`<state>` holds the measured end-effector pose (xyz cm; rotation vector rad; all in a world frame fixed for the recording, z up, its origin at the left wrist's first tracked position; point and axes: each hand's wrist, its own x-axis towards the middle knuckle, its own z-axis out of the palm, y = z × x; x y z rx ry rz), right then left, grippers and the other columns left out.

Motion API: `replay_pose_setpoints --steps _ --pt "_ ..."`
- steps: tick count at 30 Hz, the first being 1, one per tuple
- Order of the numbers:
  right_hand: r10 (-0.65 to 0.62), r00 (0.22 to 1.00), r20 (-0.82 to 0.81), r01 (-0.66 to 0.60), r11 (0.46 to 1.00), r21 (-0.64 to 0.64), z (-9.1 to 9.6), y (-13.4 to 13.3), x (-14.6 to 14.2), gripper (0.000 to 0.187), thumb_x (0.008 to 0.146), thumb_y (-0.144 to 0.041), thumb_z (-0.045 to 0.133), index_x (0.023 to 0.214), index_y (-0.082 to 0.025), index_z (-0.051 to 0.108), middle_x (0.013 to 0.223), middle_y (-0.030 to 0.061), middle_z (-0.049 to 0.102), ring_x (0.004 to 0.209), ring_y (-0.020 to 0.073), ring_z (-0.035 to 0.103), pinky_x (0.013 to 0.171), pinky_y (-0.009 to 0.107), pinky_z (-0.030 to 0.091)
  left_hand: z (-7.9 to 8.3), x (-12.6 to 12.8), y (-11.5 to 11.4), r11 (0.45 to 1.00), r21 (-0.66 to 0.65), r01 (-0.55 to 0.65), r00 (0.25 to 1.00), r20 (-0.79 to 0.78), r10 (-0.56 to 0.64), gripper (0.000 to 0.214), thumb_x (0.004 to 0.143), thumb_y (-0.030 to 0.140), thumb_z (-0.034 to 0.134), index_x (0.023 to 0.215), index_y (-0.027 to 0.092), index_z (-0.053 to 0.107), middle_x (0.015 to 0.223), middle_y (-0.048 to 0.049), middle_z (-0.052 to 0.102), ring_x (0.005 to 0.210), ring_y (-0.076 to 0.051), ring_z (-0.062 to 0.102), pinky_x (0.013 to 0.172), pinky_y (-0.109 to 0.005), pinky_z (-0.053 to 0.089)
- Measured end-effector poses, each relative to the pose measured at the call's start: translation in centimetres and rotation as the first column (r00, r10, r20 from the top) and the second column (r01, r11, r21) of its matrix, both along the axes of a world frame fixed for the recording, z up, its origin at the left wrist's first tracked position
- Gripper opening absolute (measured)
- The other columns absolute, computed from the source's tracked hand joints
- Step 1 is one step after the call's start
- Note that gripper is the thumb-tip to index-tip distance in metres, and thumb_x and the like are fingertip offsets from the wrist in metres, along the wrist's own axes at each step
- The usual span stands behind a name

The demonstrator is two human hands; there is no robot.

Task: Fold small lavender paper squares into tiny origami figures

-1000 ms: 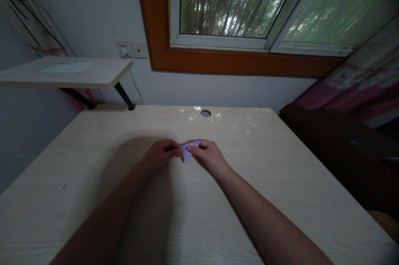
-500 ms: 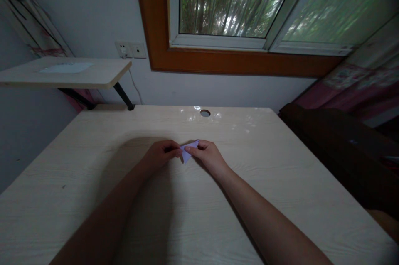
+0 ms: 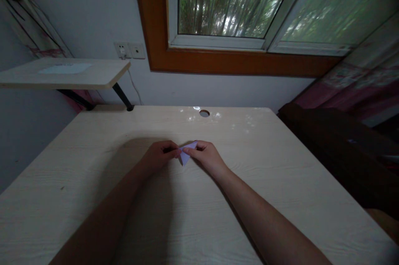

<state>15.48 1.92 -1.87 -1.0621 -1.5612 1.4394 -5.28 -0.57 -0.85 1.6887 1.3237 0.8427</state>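
A small folded piece of purple paper [image 3: 184, 158], with pointed, triangular corners, is held between both hands over the desk. My left hand [image 3: 160, 153] pinches its left corner between thumb and fingertips. On the other side, my right hand [image 3: 208, 155] grips the right part, thumb lying across the front and fingers behind. One point of the paper hangs downward between the hands. The fingers hide part of the folds.
The pale wooden desk [image 3: 218, 215] has a round cable hole [image 3: 204, 113] near its back edge. A raised shelf [image 3: 102, 74] on black legs stands at the back left, bearing a white sheet [image 3: 65, 68]. Behind are a wall and a window [image 3: 224, 3]; dark furniture [image 3: 324, 144] stands right.
The hands and the purple paper sit very slightly further left in the picture, and the whole view has shifted a little too. Both hands keep their pinch on the paper.
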Motion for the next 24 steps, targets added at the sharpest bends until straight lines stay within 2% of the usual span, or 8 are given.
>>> replay_pose_setpoints --steps 9,17,24 --pt "-0.022 0.992 -0.121 0.014 0.998 -0.068 0.39 0.11 -0.07 0.026 0.073 -0.044 0.075 0.074 -0.018 0.073 0.075 0.0027 0.071 0.068 0.0160 0.060 0.072 0.030 0.045 -0.30 -0.23 0.15 1.000 -0.020 -0.019 1.000 0.016 0.019 0.025 0.083 0.040 0.063 0.078 0.016 0.070 0.074 -0.0014 0.069 0.071 -0.016 0.061 0.069 -0.026 0.045" --pt "-0.126 0.960 -0.249 0.087 0.983 -0.161 -0.12 0.52 -0.32 0.025 0.068 -0.042 0.080 0.070 -0.019 0.068 0.071 0.0012 0.066 0.066 0.0146 0.057 0.068 0.029 0.044 -0.19 -0.24 0.21 0.999 -0.039 -0.025 0.999 0.034 0.027 0.024 0.081 0.040 0.062 0.076 0.017 0.065 0.072 -0.0013 0.066 0.069 -0.016 0.057 0.068 -0.026 0.043" --pt "-0.178 0.947 -0.269 0.153 0.982 -0.112 -0.02 0.57 -0.10 0.028 0.073 -0.046 0.075 0.071 -0.018 0.068 0.066 0.0010 0.062 0.065 0.0144 0.054 0.068 0.029 0.043 -0.09 -0.30 0.30 0.998 -0.050 -0.028 0.999 0.034 0.030 0.025 0.081 0.042 0.062 0.077 0.017 0.066 0.072 -0.0009 0.065 0.070 -0.017 0.058 0.068 -0.027 0.044"
